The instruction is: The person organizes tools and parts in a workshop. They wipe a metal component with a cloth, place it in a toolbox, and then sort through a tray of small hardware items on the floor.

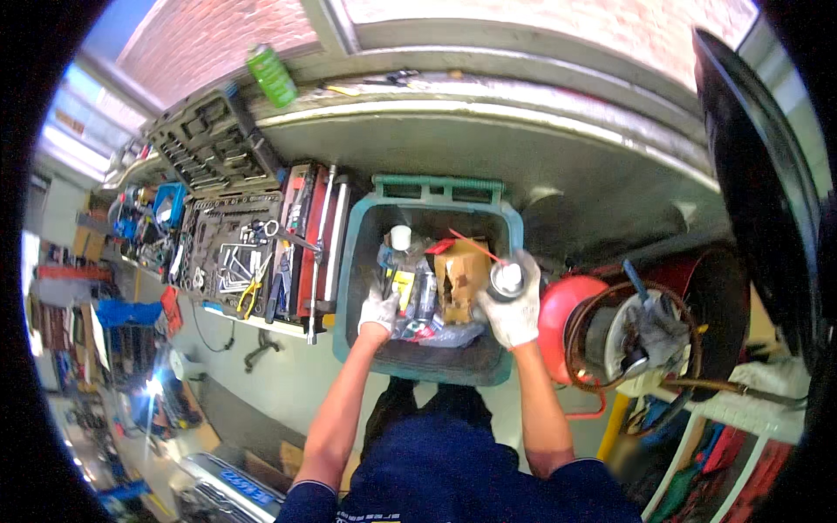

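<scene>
Both my hands wear white work gloves and are over an open teal wheeled bin [353, 261] full of rubbish. My right hand [514, 309] is closed around a spray can [506, 281] with a thin red straw pointing up-left, held above the bin's right side. My left hand [378, 309] reaches down into the bin's left side, fingers among plastic wrappers and bottles; whether it grips anything I cannot tell. A torn brown cardboard box [460, 275] and a white-capped bottle [400, 237] lie inside the bin between the hands.
An open tool case with sockets and wrenches [228, 248] and a red toolbox [305, 240] sit left of the bin. A red hose reel [610, 331] stands on the right. A green can [271, 76] rests on the ledge by the brick wall.
</scene>
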The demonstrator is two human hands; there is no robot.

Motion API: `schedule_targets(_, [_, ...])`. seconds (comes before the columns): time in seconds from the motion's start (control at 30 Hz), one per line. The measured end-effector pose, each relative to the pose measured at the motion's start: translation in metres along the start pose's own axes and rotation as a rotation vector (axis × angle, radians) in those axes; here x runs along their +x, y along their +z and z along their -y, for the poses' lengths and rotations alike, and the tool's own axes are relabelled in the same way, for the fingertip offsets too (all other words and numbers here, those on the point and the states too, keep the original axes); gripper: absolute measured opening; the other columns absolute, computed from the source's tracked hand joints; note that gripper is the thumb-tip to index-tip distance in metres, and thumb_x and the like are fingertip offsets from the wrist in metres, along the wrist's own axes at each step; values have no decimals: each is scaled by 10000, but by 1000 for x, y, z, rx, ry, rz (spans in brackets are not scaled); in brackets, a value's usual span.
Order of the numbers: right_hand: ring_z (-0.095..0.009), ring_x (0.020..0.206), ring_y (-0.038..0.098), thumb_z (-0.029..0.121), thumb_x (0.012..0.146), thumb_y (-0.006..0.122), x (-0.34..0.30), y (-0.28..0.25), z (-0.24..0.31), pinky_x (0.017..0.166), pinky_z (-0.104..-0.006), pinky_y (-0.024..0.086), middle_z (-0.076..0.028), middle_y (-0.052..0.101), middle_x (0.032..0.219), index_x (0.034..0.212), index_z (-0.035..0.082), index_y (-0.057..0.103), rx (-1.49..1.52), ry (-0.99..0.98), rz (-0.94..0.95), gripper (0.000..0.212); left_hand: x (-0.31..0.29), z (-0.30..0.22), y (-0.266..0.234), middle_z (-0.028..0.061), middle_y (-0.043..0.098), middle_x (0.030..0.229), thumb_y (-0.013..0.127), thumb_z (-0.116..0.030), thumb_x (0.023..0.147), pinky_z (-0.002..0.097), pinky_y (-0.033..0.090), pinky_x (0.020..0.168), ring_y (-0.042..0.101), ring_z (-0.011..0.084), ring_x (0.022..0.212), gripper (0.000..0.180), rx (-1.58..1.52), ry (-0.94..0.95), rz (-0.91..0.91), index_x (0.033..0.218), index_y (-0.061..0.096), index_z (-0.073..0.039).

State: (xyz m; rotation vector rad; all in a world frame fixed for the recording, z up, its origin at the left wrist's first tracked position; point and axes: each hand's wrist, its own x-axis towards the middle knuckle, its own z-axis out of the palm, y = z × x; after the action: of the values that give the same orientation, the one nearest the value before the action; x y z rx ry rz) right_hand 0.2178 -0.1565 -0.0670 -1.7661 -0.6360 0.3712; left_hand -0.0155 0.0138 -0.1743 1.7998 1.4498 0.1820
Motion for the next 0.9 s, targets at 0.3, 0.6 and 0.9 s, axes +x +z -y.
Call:
schedule_targets(0.3, [-213, 1045, 669, 162, 709, 867, 270, 12, 151, 959, -351, 550, -125, 670, 1149, 1358, 18, 538, -123, -515, -256, 742, -61, 40, -13, 114, 708, 888, 654, -227, 1022, 428, 570, 618, 693, 252, 705, 259, -947, -346, 31, 1114, 626, 14])
schedule_targets(0.6, [-236, 1178, 633, 146, 722, 914, 376, 33, 155, 1026, -355, 527, -155, 630, 1335, 1519, -13, 430, -55, -418, 15, 946, -115, 92, -35, 82, 664, 799, 683, -245, 1018, 405, 571, 614, 657, 234, 670, 208, -1262, -525, -134, 973, 655, -44])
schedule_targets(0.9, [-188, 1005, 697, 159, 779, 879, 368, 33, 112, 944, -337, 547, -79, 740, 1174, 1285, 31, 650, -400, -486, -12, 570, -140, 135, -78, 92, 703, 873, 698, -280, 1020, 398, 561, 647, 659, 231, 705, 236, -1261, -520, -93, 1014, 708, -45])
